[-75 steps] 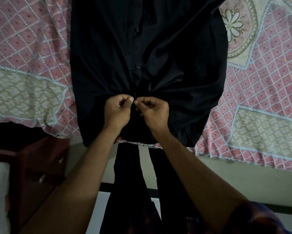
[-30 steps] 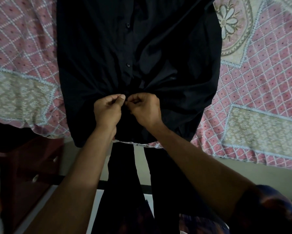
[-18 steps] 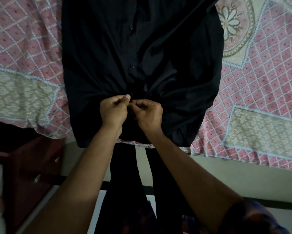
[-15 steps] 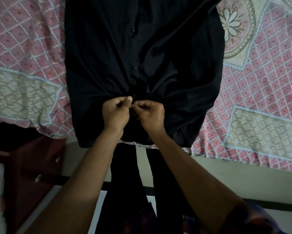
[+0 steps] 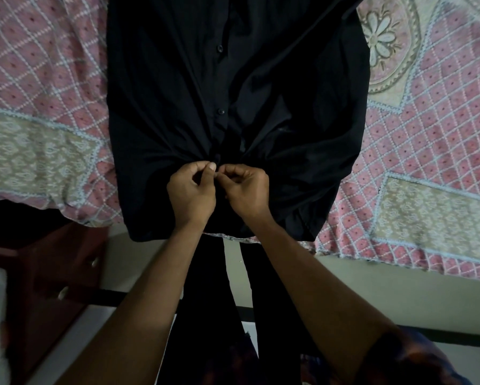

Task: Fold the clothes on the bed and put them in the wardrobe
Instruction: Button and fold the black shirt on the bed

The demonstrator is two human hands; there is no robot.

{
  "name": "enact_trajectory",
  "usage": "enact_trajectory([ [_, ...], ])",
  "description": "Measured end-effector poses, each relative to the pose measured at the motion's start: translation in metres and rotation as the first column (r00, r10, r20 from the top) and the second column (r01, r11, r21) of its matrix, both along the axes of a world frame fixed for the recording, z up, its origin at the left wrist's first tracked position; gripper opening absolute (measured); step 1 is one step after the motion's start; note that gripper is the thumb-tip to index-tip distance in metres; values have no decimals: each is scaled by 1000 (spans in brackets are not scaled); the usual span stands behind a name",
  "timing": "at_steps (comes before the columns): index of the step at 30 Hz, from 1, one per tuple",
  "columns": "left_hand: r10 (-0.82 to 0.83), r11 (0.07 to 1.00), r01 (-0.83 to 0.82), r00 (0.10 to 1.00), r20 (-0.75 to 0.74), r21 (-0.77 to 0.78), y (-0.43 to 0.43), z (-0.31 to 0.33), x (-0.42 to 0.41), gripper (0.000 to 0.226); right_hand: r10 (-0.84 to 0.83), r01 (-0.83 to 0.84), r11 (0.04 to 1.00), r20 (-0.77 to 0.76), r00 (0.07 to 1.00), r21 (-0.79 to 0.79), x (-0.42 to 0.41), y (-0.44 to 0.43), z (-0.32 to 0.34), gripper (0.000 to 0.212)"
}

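Two hands, barely shifted from half a second back: left hand (image 5: 191,193) and right hand (image 5: 247,190) still curl inward, fingertips pinching the black shirt (image 5: 172,93) at its button line, dead centre. Cloth puckers into creases fanning out from the pinch. The shirt is soft and matte, spread flat on the bed, its hem spilling over the edge at 6 o'clock. Underneath is a pink bedspread (image 5: 38,65) with white diamond stitching and beige patterned panels at 9 and 4 o'clock.

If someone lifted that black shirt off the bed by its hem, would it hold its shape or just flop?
Probably floppy: the black shirt bunches into soft folds where the left hand and right hand pinch it. Likely light, since its hem drapes limply over the bed edge.
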State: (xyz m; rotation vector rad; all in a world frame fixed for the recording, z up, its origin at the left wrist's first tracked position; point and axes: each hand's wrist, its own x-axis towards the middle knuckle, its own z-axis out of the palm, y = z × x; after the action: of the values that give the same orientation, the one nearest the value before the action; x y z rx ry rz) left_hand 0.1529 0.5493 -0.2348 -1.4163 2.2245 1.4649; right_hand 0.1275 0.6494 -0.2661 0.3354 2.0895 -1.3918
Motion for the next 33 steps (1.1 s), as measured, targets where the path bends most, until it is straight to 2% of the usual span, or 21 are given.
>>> enact_trajectory([
  [3,55,998,-54,998,11,-42,6,-1,-4,19,-18,22,999,-66,998,47,2,-4,1,7],
  [7,90,996,-90,996,16,-14,5,-2,-6,18,-100,102,993,-50,994,54,-1,-8,5,6],
  [10,79,997,-79,997,23,-3,3,-4,-6,18,-95,95,994,-9,995,52,-1,-8,5,3],
  [18,56,997,-57,998,25,53,5,-5,-5,16,-171,192,972,151,974,-138,-7,5,18,12],
  [22,59,994,-61,998,23,88,0,-6,-2,16,-85,95,989,91,992,-112,-12,3,17,14],
  [27,131,977,-135,991,39,166,-2,-4,-2,7,216,-207,974,-107,971,89,-17,5,13,13],
  [30,133,973,-138,990,38,187,-5,-2,-5,6,264,-251,962,-131,956,107,-18,6,12,12],
  [33,24,986,-29,999,34,167,-7,-3,-2,6,184,-179,982,-82,980,65,-16,8,11,9],
])
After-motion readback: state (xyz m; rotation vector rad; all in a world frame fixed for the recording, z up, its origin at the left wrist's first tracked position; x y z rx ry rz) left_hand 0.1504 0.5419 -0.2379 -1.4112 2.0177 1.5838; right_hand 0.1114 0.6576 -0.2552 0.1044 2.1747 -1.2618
